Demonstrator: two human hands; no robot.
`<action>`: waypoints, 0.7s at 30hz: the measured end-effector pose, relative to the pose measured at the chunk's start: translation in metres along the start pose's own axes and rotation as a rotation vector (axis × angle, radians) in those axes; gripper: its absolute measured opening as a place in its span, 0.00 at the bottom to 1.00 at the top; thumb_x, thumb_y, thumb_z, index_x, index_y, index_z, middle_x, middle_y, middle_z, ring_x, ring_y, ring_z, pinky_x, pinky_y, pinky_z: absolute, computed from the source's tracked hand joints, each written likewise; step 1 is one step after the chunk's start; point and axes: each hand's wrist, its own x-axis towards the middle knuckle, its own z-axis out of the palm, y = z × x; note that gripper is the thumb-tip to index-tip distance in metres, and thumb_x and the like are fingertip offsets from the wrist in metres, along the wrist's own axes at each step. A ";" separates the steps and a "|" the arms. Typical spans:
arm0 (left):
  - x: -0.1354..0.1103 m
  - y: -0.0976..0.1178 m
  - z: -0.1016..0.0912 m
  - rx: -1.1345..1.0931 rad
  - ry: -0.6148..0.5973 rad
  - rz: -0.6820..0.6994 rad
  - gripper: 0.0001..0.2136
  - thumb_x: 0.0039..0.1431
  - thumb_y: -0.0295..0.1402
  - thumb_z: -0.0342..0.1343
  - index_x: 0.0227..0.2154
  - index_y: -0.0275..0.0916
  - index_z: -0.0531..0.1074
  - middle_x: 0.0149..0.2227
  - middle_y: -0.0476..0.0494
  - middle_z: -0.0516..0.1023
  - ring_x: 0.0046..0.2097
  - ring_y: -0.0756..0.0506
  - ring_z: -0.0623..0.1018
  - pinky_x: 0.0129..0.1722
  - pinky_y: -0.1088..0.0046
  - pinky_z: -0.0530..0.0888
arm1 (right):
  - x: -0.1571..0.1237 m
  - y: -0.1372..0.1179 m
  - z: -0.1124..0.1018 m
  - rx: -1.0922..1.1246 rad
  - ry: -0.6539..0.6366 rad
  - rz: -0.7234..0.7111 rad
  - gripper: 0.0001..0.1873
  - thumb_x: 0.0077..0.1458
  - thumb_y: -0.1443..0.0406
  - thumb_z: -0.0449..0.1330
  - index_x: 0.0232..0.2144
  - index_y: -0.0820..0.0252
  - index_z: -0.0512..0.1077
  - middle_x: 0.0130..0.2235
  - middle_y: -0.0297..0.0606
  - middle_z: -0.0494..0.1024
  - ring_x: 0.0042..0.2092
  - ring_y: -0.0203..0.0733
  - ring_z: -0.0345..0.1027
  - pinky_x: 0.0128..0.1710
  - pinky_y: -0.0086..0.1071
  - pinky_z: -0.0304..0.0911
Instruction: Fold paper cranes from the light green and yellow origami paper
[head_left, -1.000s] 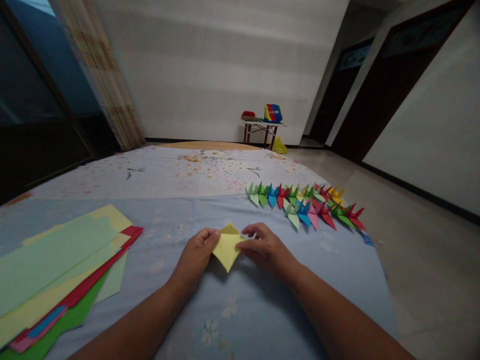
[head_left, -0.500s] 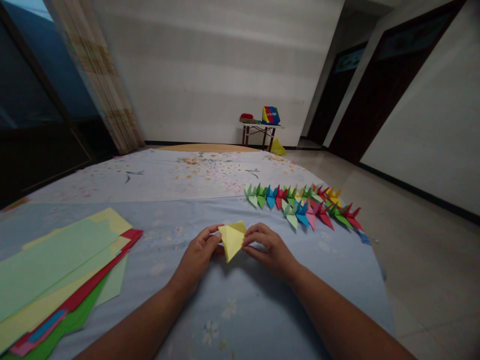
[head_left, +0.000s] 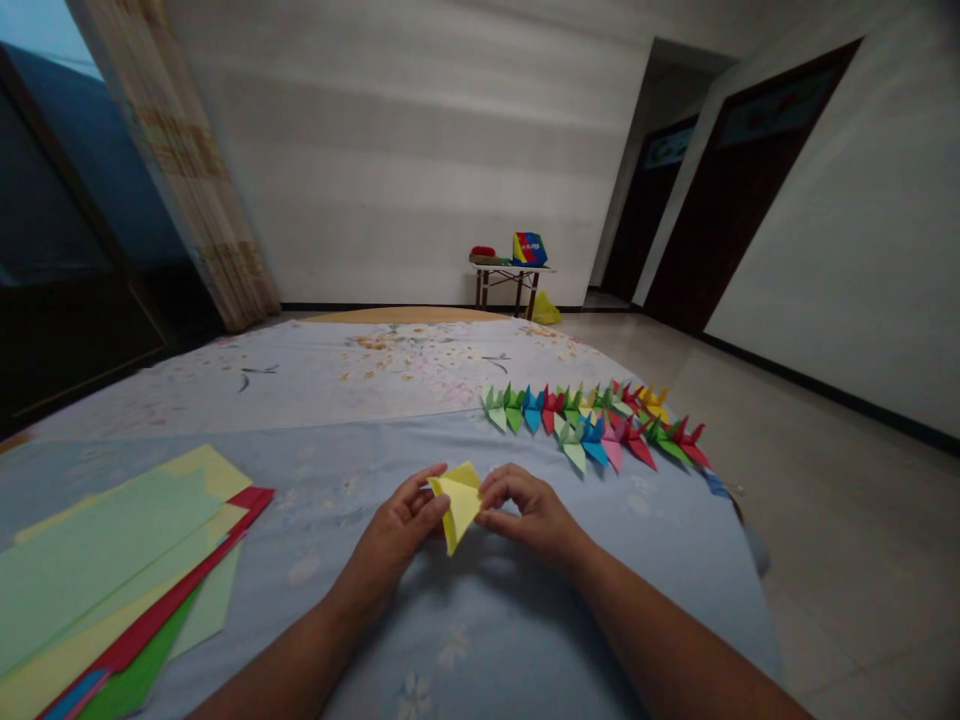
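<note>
A folded piece of yellow paper (head_left: 460, 503) is held just above the tablecloth, its lower corner pointing down. My left hand (head_left: 411, 518) pinches its left edge, the thumb lying on the front and the fingers behind. At the right edge, the thumb and fingertips of my right hand (head_left: 525, 508) are closed on the same paper. The paper's back and some fingertips are hidden. Beyond my right hand stand two rows of folded paper cranes (head_left: 574, 445) in green, blue, red, pink and yellow.
Loose sheets of coloured paper (head_left: 112, 560) lie stacked at the left of the round table, covered by a blue and white flowered tablecloth (head_left: 330, 590). A small table (head_left: 517, 268) with a colourful box (head_left: 529, 249) stands by the far wall.
The view has tilted up and shifted slightly, so everything sits lower in it. The yellow paper has turned a little, with a fold now showing along its left edge. Both hands still hold it.
</note>
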 end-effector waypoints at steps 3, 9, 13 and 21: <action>0.000 0.000 -0.001 0.010 -0.015 0.016 0.30 0.45 0.41 0.63 0.51 0.36 0.63 0.40 0.39 0.77 0.39 0.44 0.76 0.38 0.71 0.71 | -0.001 0.002 -0.001 0.107 -0.021 0.083 0.11 0.45 0.58 0.64 0.24 0.60 0.71 0.33 0.36 0.71 0.35 0.35 0.65 0.36 0.30 0.62; -0.004 0.005 0.003 0.078 0.014 0.013 0.29 0.43 0.38 0.64 0.49 0.36 0.64 0.41 0.40 0.77 0.41 0.43 0.76 0.41 0.70 0.71 | 0.000 0.007 -0.002 0.183 0.024 0.228 0.15 0.46 0.55 0.63 0.27 0.61 0.70 0.29 0.34 0.71 0.30 0.33 0.63 0.33 0.29 0.60; -0.005 0.004 0.005 0.104 0.009 0.002 0.26 0.42 0.36 0.64 0.46 0.36 0.65 0.41 0.38 0.77 0.44 0.41 0.76 0.43 0.67 0.70 | 0.001 0.009 0.001 0.118 0.136 0.225 0.17 0.48 0.53 0.60 0.26 0.61 0.67 0.26 0.31 0.68 0.28 0.33 0.60 0.30 0.27 0.59; -0.010 0.001 0.013 0.221 -0.029 0.060 0.15 0.44 0.28 0.55 0.38 0.38 0.64 0.35 0.44 0.76 0.36 0.45 0.76 0.37 0.70 0.70 | 0.001 0.011 0.005 -0.008 0.231 0.227 0.14 0.52 0.55 0.56 0.26 0.60 0.63 0.24 0.29 0.63 0.26 0.32 0.56 0.26 0.26 0.55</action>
